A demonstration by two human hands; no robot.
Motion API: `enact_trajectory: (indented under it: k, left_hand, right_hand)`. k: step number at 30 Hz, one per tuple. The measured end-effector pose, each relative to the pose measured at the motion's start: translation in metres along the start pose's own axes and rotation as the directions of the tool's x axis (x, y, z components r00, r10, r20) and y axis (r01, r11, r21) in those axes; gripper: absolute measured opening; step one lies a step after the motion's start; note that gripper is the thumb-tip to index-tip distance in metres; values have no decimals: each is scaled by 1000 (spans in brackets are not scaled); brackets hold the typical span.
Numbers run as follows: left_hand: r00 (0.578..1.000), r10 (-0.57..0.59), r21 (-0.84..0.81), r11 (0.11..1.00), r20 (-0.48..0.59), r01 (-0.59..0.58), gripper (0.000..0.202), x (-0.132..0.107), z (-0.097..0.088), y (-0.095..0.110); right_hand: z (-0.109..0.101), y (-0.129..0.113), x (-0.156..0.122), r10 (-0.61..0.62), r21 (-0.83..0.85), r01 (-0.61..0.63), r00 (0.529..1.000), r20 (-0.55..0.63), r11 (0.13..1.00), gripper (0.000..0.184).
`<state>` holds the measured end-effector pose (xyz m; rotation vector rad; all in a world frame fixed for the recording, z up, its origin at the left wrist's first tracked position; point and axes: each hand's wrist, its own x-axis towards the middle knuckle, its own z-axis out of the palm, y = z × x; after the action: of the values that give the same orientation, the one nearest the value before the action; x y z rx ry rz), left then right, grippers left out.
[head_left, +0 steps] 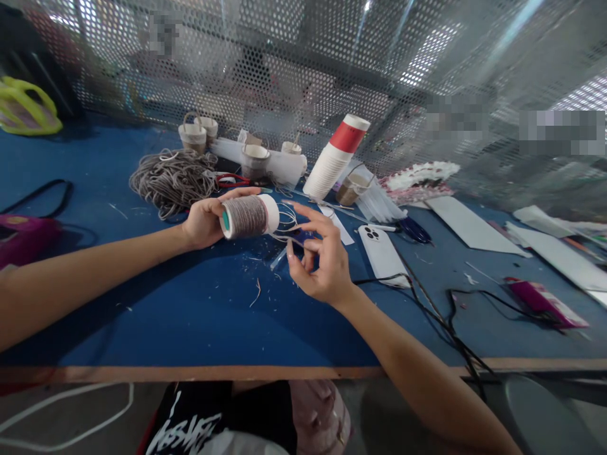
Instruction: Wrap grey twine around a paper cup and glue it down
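Note:
A white paper cup (271,213) wound with grey-brown cord (245,217) lies on its side in the air, held by my left hand (206,221). Its base faces left and shows a teal spot. My right hand (322,256) is just right of the cup's mouth, index and middle fingers stretched out and thumb apart. Pale loose strands (287,221) run from the cup's mouth toward these fingers; whether the curled fingers touch them is unclear. Behind the left hand sits a heap of grey cord (173,180), with red-handled pliers (232,179) beside it.
A tilted stack of paper cups (334,158) stands behind my hands, near several small cord-covered cups (255,161). A white phone (383,254) lies to the right, with black cables (441,322) crossing the table edge. Purple glue guns (545,303) lie at both sides. A perforated metal screen (303,69) closes the back.

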<state>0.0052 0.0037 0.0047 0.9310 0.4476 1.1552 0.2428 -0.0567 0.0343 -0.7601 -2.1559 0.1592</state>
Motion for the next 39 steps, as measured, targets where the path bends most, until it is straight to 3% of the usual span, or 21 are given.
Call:
enact_trajectory:
  k: [4,7,13,23,28,31,34,39]
  left_hand:
    - [1000,-19,-5,1000,19,19,70,0,1,1]
    - [1000,-26,-15,1000,5,26,73,0,1,1]
    - [1000,-4,-70,998,-6,4,71,2,3,2]
    - [999,5,-101,995,38,-2,68,0,0,4]
    - [997,-39,-102,994,69,46,72,-1,-6,5]
    - [997,-68,-132,989,33,72,73,0,-6,5]
    - [993,-117,-195,974,-12,112,75,1,-3,6]
    - [987,-159,-235,959,7,156,88,1,-1,7]
  right_hand:
    - [0,-1,1,-23,-2,23,983,182,1000,36]
    - [0,-1,2,-29,-42,39,974,223,998,27]
    - [-1,1,4,-42,-83,63,972,229,995,16]
    - [-4,0,4,-87,-204,135,970,228,970,24]
    - [-3,1,4,-130,-156,164,970,207,974,23]
    - [-1,1,2,-153,-100,168,978,138,981,24]
    - [0,-2,0,-94,-85,101,993,78,991,21]
    - [0,-3,2,11,-89,7,979,205,996,14]
